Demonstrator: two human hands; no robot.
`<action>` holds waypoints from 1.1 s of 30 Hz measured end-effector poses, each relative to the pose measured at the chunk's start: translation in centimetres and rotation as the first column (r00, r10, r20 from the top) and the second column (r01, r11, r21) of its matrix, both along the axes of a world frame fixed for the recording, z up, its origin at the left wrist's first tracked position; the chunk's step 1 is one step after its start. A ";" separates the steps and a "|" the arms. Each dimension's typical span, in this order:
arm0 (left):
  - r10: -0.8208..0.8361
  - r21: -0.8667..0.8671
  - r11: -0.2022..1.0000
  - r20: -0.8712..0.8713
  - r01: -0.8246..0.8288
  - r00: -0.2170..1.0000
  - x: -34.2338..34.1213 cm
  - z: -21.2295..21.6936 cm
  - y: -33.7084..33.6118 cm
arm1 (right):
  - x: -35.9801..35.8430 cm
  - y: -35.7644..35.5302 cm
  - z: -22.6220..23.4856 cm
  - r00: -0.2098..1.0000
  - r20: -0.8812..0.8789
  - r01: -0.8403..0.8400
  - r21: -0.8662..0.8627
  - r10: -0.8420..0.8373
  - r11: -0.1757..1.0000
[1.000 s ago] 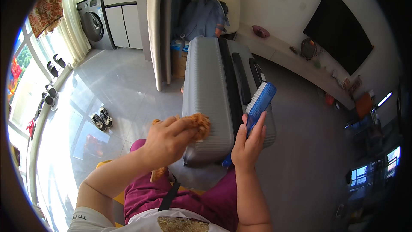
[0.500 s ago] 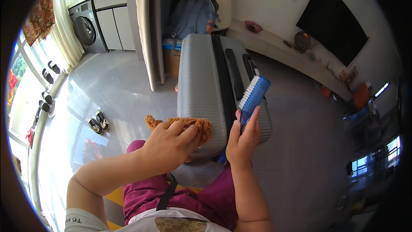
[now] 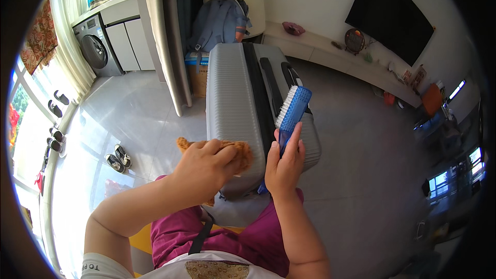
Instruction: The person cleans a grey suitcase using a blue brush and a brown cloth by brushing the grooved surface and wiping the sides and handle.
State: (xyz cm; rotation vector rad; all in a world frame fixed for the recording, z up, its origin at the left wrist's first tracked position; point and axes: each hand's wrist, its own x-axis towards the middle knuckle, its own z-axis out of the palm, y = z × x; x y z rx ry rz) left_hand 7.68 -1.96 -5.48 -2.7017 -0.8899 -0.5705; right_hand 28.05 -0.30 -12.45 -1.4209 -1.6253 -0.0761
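A grey ribbed suitcase lies on its side in front of my knees, with a black band and handles along its upper face. My left hand is closed around a brown cloth and presses it against the suitcase's near left corner; part of the cloth hangs below the hand. In my right hand is a blue scrubbing brush with white bristles. It is held upright by its handle, bristles facing left, just above the suitcase's near right part. The fingers partly hide the brush handle.
Behind the suitcase are a grey-blue backpack and a cardboard box. A curtain hangs to their left. Black shoes stand on the floor at left. A low white cabinet runs along the right wall.
My view has turned slightly, shifting the room and suitcase to the left. The cloth has moved a little at the suitcase's corner, and more of it hangs below my left hand. Both grips stay the same.
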 end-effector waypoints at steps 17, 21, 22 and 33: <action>0.317 -0.513 0.855 0.629 0.072 0.710 1.5 -2.4 11.3 | 0.4 -14.4 -1.9 0.963 0.041 -0.241 -0.309 0.266 0.920; 0.366 -0.587 0.809 0.457 -0.034 0.810 2.7 -1.5 11.0 | 1.3 -8.3 2.7 0.995 0.006 -0.090 -0.303 0.096 0.949; 0.362 -0.553 0.829 0.410 -0.088 0.837 3.0 -1.8 11.0 | 1.5 -8.4 2.7 0.995 -0.011 -0.096 -0.336 0.098 0.937; 0.318 -0.328 0.921 0.313 -0.213 0.895 5.4 -2.1 11.1 | 3.9 -6.4 3.3 0.995 -0.037 -0.102 -0.450 0.096 0.887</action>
